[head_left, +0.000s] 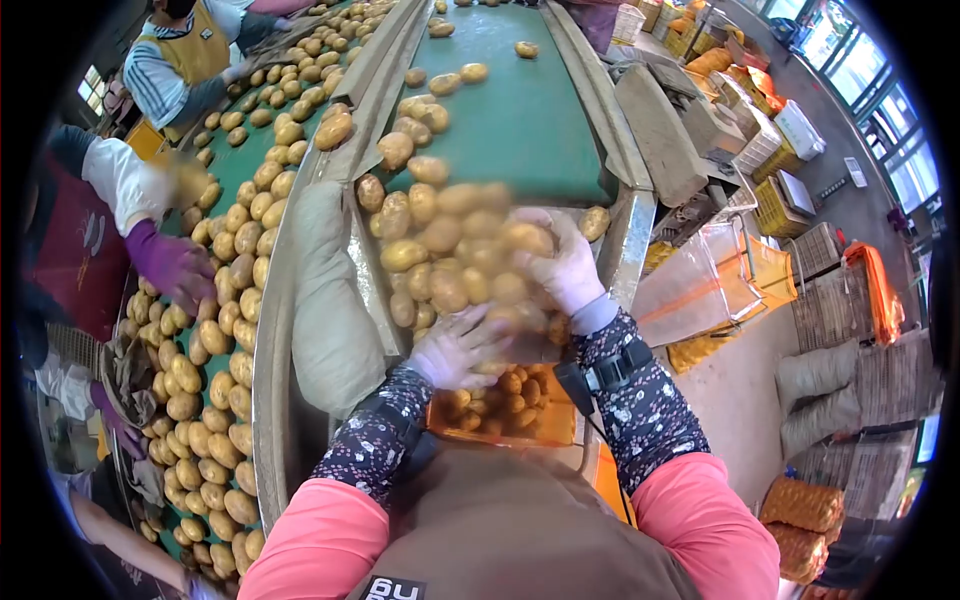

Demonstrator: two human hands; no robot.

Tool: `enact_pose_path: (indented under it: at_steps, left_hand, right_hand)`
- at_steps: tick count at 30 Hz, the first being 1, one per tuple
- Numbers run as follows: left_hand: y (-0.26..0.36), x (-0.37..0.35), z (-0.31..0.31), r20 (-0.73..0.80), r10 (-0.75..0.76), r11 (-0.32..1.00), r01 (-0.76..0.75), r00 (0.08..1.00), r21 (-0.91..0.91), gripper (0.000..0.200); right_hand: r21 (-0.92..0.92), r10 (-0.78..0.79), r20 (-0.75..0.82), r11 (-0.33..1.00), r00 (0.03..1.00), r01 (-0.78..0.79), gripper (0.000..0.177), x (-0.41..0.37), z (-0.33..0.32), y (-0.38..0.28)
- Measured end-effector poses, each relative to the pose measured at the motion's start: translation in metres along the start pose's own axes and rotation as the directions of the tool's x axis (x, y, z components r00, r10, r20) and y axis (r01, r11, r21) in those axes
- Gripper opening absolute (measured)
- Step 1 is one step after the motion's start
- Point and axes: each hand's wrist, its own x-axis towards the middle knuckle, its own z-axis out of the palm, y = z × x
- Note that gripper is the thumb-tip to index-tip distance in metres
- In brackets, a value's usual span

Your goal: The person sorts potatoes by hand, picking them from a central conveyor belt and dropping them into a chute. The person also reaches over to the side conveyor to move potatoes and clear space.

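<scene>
Potatoes (pixel 447 290) lie heaped at the lower end of a green conveyor belt (pixel 500 120), some of them blurred. My left hand (pixel 462 347), in a pale glove, rests at the front edge of the heap with its fingers spread over potatoes. At the right side of the heap, my right hand (pixel 565 262), gloved too, has its fingers curled round a potato (pixel 530 240). Below both hands, an orange mesh bag (pixel 560 405) hangs open with several potatoes inside. A single potato (pixel 594 222) sits right of my right hand.
A grey padded roll (pixel 330 300) lines the chute's left side. Another potato-covered belt (pixel 222 385) runs along the left, where co-workers' gloved hands (pixel 175 262) reach in. Metal rails (pixel 630 240) edge my chute. Crates (pixel 780 205) and filled sacks (pixel 803 503) stand on the right.
</scene>
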Motion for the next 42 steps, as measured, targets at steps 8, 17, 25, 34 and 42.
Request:
enact_pose_path:
  at_steps: [8,17,25,34,42]
  left_hand:
    - [0.011,-0.007,0.002,-0.081,-0.023,0.997,0.029,0.996,0.073,0.073]
    - [0.017,0.007,0.016,-0.273,-0.280,0.922,0.337,0.920,0.192,0.063]
    - [0.011,0.013,0.000,-0.039,-0.341,0.918,0.342,0.939,0.200,0.069]
    - [0.015,0.017,-0.001,-0.010,-0.348,0.919,0.343,0.937,0.195,0.063]
    - [0.006,0.019,0.000,-0.277,-0.270,0.904,0.342,0.922,0.256,0.061]
  right_hand:
    - [0.263,0.177,0.001,0.949,0.984,-0.171,0.052,-0.046,0.005,-0.031]
    - [0.169,0.263,-0.043,0.953,0.964,-0.252,0.047,-0.064,-0.006,-0.022]
    - [-0.755,-0.903,-0.308,0.423,0.299,0.501,0.047,-0.031,-0.136,-0.193]
    - [-0.856,-0.676,-0.087,0.426,0.732,0.292,0.054,0.003,-0.168,-0.142]
    - [-0.886,0.535,0.076,0.424,0.842,-0.189,0.080,-0.067,0.018,-0.004]
